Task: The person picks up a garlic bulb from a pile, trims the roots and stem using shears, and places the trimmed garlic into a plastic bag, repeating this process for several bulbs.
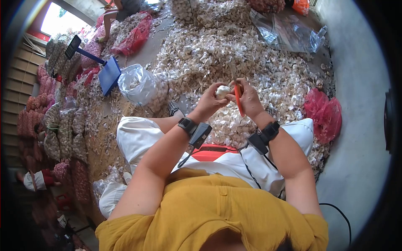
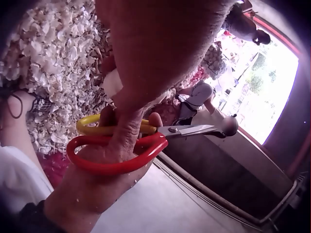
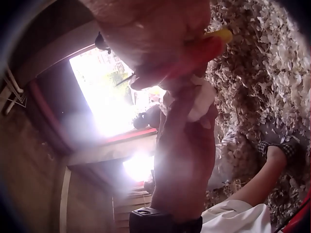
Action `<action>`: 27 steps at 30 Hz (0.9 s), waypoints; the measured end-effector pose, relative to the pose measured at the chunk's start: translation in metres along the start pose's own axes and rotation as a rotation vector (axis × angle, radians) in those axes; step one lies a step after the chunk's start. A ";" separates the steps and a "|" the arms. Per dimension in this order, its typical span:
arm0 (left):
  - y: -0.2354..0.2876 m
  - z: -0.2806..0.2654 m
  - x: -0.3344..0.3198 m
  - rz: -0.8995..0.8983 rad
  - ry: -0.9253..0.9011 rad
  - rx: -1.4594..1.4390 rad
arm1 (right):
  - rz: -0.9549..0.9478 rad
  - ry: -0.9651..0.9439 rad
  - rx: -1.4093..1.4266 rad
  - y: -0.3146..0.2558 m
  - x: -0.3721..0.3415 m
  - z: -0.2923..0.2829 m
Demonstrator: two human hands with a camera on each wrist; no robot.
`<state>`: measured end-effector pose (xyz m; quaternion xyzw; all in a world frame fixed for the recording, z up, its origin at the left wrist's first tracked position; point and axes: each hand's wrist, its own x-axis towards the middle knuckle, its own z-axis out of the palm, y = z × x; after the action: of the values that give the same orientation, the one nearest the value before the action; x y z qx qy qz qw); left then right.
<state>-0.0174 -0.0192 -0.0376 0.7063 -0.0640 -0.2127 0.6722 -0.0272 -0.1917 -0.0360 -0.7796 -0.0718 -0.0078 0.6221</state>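
In the head view my left hand (image 1: 208, 101) grips a white garlic bulb (image 1: 222, 91) in front of my lap. Close beside it, my right hand (image 1: 249, 100) holds scissors (image 1: 239, 100) with the handles toward me. The left wrist view shows the scissors' red and yellow handles (image 2: 104, 167) around the right hand's fingers, with the metal blades (image 2: 194, 130) slightly apart and pointing away from the hand. My right fingertips come right up to the bulb. In the right wrist view, the pale garlic (image 3: 202, 101) sits in the left fingers, partly hidden behind the right hand.
A wide heap of garlic skins and bulbs (image 1: 201, 50) spreads before me. Left of it stand a clear plastic bag (image 1: 137, 85), a blue platform scale (image 1: 109, 76) and stacked mesh sacks (image 1: 52, 129). Pink netting (image 1: 322, 115) lies by the right wall (image 1: 360, 125). Another person (image 1: 123, 9) sits farther back.
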 end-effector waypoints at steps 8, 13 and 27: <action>0.006 -0.002 0.002 0.097 -0.063 0.098 | 0.138 -0.132 0.264 0.011 0.002 -0.007; 0.020 -0.011 0.002 0.000 -0.241 0.024 | 0.302 -0.230 0.498 -0.007 0.003 -0.020; 0.000 -0.026 0.001 -0.028 -0.248 -0.349 | 0.291 -0.015 0.595 0.009 0.008 -0.012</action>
<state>-0.0065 0.0046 -0.0374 0.5484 -0.0987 -0.3153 0.7682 -0.0172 -0.2045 -0.0414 -0.5658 0.0368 0.1082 0.8166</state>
